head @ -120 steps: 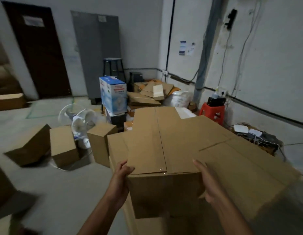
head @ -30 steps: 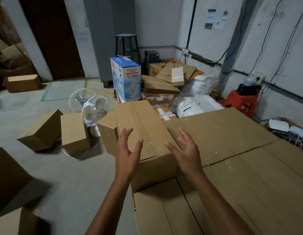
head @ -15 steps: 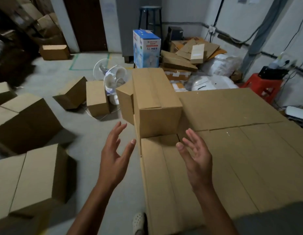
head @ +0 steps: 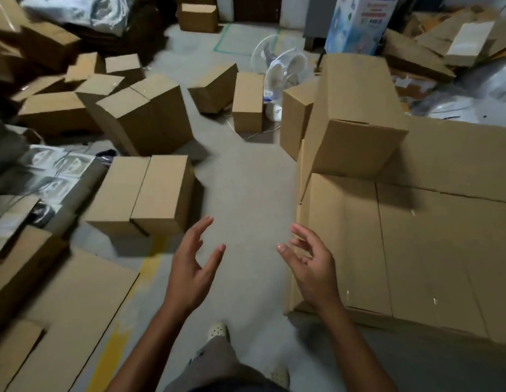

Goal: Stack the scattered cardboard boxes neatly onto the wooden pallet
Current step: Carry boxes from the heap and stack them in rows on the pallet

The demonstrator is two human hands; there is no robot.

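The left hand [head: 192, 267] and right hand [head: 311, 267] are hovering empty, fingers spread wide, palms facing, likely sizing up a lift. One box [head: 356, 114] is sitting on the stacked layer [head: 430, 236]; other boxes [head: 141, 193] are lying scattered on the floor [head: 246, 193].

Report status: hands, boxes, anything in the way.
Left hand, right hand open, empty. Top box sits on stack. Loose boxes on floor; fan among them.

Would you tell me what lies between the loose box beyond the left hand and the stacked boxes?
Bare floor alone separates the loose box from the stacked boxes, per the head view.
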